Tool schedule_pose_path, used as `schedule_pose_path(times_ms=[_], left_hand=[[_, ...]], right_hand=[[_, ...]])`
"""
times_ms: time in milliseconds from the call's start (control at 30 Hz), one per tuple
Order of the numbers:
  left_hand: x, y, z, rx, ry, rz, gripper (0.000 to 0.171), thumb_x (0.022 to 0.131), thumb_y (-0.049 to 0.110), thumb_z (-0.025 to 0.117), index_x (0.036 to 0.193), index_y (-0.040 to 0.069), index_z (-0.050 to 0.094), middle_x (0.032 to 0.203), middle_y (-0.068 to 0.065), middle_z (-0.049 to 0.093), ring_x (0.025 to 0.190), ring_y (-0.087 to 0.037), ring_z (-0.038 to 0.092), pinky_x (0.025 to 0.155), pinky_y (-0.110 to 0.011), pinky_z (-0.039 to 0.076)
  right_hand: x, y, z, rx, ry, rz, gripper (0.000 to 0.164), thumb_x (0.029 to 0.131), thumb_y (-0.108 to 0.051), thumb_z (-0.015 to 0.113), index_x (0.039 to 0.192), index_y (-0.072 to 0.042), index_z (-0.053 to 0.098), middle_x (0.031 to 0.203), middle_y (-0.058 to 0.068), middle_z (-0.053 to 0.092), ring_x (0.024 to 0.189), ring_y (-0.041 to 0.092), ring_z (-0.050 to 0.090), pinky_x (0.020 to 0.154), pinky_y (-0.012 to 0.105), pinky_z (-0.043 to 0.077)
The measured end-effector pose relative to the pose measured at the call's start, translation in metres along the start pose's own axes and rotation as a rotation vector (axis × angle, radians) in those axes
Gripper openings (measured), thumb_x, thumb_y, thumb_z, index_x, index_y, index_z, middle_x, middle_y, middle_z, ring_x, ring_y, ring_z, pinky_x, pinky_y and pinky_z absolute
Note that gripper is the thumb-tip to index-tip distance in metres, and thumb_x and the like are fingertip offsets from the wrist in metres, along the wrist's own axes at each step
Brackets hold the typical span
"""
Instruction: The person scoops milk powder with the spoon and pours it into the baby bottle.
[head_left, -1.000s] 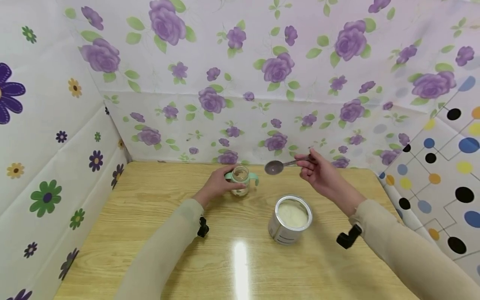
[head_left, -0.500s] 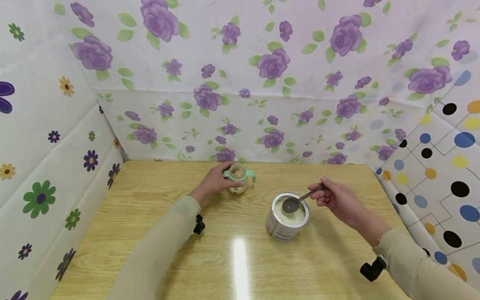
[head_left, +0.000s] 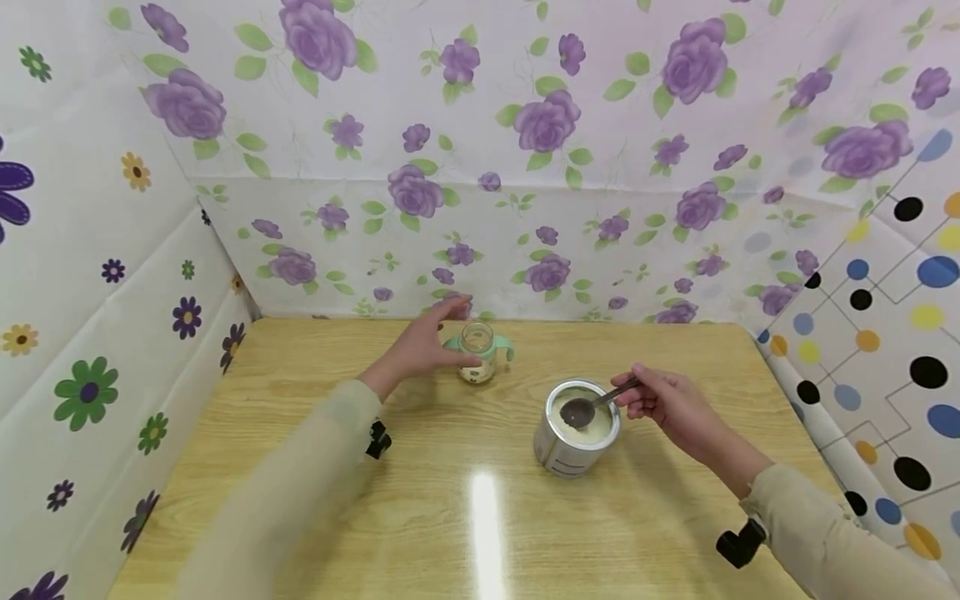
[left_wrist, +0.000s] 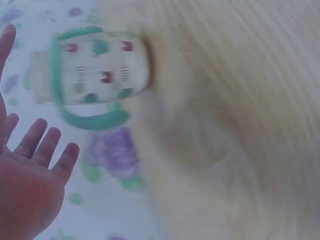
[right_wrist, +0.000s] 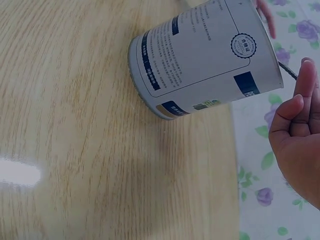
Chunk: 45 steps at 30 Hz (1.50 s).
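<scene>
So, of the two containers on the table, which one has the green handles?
The small bottle beside the left hand, a green handle on each side; the wider can, with the spoon at its mouth, shows none.

the left arm is stretched out over the left part of the tabletop. the left hand is near the far edge, thumb and fingers wide apart. the right arm goes over the right edge. the right hand has bent fingers, in a pinch.
</scene>
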<state>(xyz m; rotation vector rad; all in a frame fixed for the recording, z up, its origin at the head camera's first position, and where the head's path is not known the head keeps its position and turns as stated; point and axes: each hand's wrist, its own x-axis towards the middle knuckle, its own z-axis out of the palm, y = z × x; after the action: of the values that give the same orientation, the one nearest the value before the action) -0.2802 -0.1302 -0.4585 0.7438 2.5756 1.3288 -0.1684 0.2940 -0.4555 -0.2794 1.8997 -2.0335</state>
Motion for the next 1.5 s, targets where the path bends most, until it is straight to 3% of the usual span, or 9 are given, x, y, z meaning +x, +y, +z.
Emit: schedule_pose_path(times_ms=[133, 233, 333, 433, 667, 933, 1100, 1233, 1500], left_hand=[[-0.008, 0.028, -0.008, 0.068, -0.009, 0.064, 0.106, 0.081, 0.044, 0.096, 0.168, 0.028, 0.037, 0.169, -0.003, 0.04, 0.151, -0.031, 0.042, 0.123, -0.058, 0.037], [-0.015, 0.048, -0.003, 0.083, -0.021, 0.135, 0.107, 0.079, 0.042, 0.098, 0.166, 0.023, 0.04, 0.166, -0.003, 0.044, 0.149, -0.029, 0.045, 0.121, -0.053, 0.041], [-0.02, 0.064, 0.013, 0.059, -0.053, 0.193, 0.108, 0.077, 0.038, 0.1, 0.165, 0.016, 0.042, 0.162, -0.004, 0.049, 0.145, -0.028, 0.049, 0.12, -0.048, 0.043], [-0.025, 0.071, 0.039, 0.02, -0.097, 0.194, 0.11, 0.075, 0.039, 0.1, 0.165, 0.015, 0.041, 0.161, -0.003, 0.05, 0.143, -0.026, 0.051, 0.12, -0.045, 0.043], [-0.028, 0.062, 0.099, -0.077, -0.184, 0.134, 0.118, 0.074, 0.037, 0.101, 0.169, 0.019, 0.034, 0.168, -0.006, 0.042, 0.15, -0.024, 0.044, 0.123, -0.044, 0.039], [-0.024, 0.054, 0.139, -0.209, -0.199, 0.126, 0.118, 0.077, 0.034, 0.1, 0.17, 0.019, 0.03, 0.167, 0.002, 0.044, 0.15, -0.02, 0.045, 0.121, -0.044, 0.043], [-0.023, 0.048, 0.154, -0.324, -0.17, 0.1, 0.112, 0.077, 0.028, 0.101, 0.168, 0.025, 0.035, 0.159, 0.009, 0.05, 0.144, -0.012, 0.05, 0.118, -0.036, 0.045], [-0.024, 0.046, 0.16, -0.341, -0.143, 0.096, 0.108, 0.075, 0.027, 0.102, 0.164, 0.031, 0.04, 0.155, 0.013, 0.054, 0.14, -0.01, 0.053, 0.116, -0.035, 0.047], [-0.024, 0.047, 0.161, -0.35, -0.142, 0.097, 0.102, 0.076, 0.028, 0.101, 0.161, 0.034, 0.044, 0.152, 0.016, 0.055, 0.139, -0.008, 0.053, 0.115, -0.035, 0.048]], right_hand=[[-0.002, 0.0, -0.002, 0.006, 0.001, -0.012, 0.045, 0.118, -0.031, 0.042, 0.125, 0.001, 0.073, 0.097, 0.0, 0.079, 0.086, 0.012, 0.072, 0.08, 0.025, 0.062], [-0.002, 0.0, -0.002, 0.016, 0.002, -0.021, 0.045, 0.118, -0.03, 0.043, 0.127, 0.005, 0.071, 0.096, 0.0, 0.079, 0.086, 0.012, 0.072, 0.079, 0.025, 0.062], [-0.002, 0.0, -0.003, 0.026, 0.007, -0.021, 0.045, 0.118, -0.029, 0.044, 0.128, 0.008, 0.069, 0.096, 0.0, 0.079, 0.086, 0.011, 0.072, 0.079, 0.025, 0.062], [-0.003, 0.0, -0.001, 0.03, 0.014, -0.026, 0.044, 0.118, -0.027, 0.045, 0.128, 0.009, 0.069, 0.095, 0.001, 0.079, 0.085, 0.011, 0.071, 0.078, 0.025, 0.062], [-0.005, -0.002, 0.007, -0.038, 0.053, -0.053, 0.043, 0.117, -0.027, 0.049, 0.127, 0.01, 0.068, 0.096, 0.002, 0.079, 0.084, 0.013, 0.071, 0.078, 0.026, 0.062], [-0.017, -0.005, 0.008, -0.236, 0.149, -0.098, 0.044, 0.116, -0.033, 0.048, 0.125, 0.003, 0.071, 0.099, 0.008, 0.08, 0.08, 0.019, 0.072, 0.076, 0.032, 0.063], [-0.022, -0.007, 0.014, -0.318, 0.162, -0.153, 0.042, 0.117, -0.027, 0.048, 0.129, 0.007, 0.07, 0.101, 0.01, 0.081, 0.078, 0.023, 0.072, 0.075, 0.032, 0.063], [-0.023, -0.006, 0.02, -0.399, 0.166, -0.213, 0.038, 0.116, -0.02, 0.049, 0.13, 0.009, 0.069, 0.102, 0.014, 0.081, 0.076, 0.025, 0.072, 0.073, 0.032, 0.063], [-0.012, -0.009, 0.028, -0.439, 0.076, -0.151, 0.041, 0.117, -0.026, 0.049, 0.131, 0.006, 0.071, 0.104, 0.014, 0.08, 0.077, 0.027, 0.071, 0.074, 0.033, 0.061]])
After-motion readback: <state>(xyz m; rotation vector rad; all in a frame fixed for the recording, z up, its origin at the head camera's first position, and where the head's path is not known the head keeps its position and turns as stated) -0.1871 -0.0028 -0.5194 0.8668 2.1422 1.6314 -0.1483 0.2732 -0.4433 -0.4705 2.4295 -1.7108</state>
